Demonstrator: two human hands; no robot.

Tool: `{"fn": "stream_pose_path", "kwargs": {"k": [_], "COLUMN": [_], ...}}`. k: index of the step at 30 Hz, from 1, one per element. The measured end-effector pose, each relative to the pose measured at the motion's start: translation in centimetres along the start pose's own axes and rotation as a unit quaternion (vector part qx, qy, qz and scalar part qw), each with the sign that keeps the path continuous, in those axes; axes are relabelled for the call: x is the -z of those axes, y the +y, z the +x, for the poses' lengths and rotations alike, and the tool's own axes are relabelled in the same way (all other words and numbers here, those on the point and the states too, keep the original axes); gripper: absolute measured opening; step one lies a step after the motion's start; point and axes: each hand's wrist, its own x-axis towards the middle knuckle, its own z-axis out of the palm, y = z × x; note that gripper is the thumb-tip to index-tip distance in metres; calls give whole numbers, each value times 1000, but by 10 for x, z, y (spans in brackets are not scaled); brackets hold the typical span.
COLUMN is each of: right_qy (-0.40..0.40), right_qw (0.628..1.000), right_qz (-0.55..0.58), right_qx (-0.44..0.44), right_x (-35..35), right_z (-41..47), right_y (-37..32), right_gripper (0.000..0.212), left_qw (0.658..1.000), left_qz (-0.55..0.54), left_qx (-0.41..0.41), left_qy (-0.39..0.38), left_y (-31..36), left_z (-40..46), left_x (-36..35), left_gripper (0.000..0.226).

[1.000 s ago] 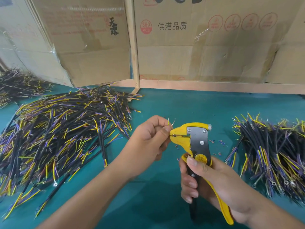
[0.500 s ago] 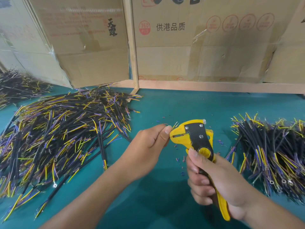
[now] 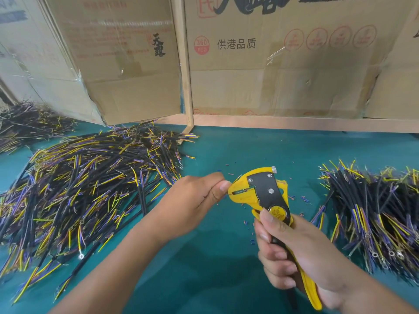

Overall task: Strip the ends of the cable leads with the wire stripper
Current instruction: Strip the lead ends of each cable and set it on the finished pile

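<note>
My right hand (image 3: 292,250) grips the handles of a yellow and black wire stripper (image 3: 265,193), jaws pointing left. My left hand (image 3: 192,200) is pinched shut on a cable lead right at the jaws; the lead itself is almost wholly hidden by my fingers, with only a thin wire tip showing at the jaw mouth. A big loose pile of black cables with yellow, blue and purple leads (image 3: 86,184) lies to the left. A second, tidier heap of the same cables (image 3: 371,214) lies to the right.
Cardboard boxes (image 3: 272,64) and a wooden frame post (image 3: 184,75) wall off the back of the green table (image 3: 204,268). Small bits of cut insulation (image 3: 249,234) are scattered under the stripper. Another cable pile (image 3: 25,123) sits far left.
The stripper's handles have been squeezed closer together and its head has tilted. My left hand has dropped slightly and stays pinched at the jaws; more insulation bits lie beneath.
</note>
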Motion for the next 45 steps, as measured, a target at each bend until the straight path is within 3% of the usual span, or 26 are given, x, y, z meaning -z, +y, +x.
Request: {"fn": "stream_pose_path", "kwargs": {"k": [10, 12, 14, 16, 20, 24, 28, 37, 45], "right_qy": [-4, 5, 30, 26, -15, -31, -10, -2, -10], "right_qw": [999, 1000, 996, 990, 991, 993, 993, 990, 990], "right_qz": [-31, 11, 70, 113, 123, 105, 113, 138, 139], "right_qx": [-5, 17, 56, 82, 50, 32, 16, 3, -6], "right_x": [-2, 5, 17, 23, 15, 16, 18, 37, 47], "right_z": [-4, -4, -5, -3, 8, 10, 14, 33, 39], "right_y": [-3, -8, -19, -23, -3, 4, 7, 23, 28], "right_gripper": [48, 50, 55, 52, 55, 65, 54, 59, 54], "left_qw": [998, 1000, 990, 983, 995, 991, 992, 995, 999], "left_qz": [39, 22, -24, -28, -9, -62, -83, -71, -14], "left_qx": [-31, 8, 87, 104, 81, 99, 91, 64, 30], "left_qy": [-29, 14, 109, 146, 66, 63, 36, 5, -12], "left_y": [-5, -18, -36, -41, -26, -28, -20, -18, -15], "left_z": [-3, -5, -8, -6, -3, -4, -3, -3, -2], "left_x": [6, 17, 35, 39, 9, 10, 4, 1, 1], "left_gripper": [33, 33, 37, 36, 36, 37, 33, 18, 20]}}
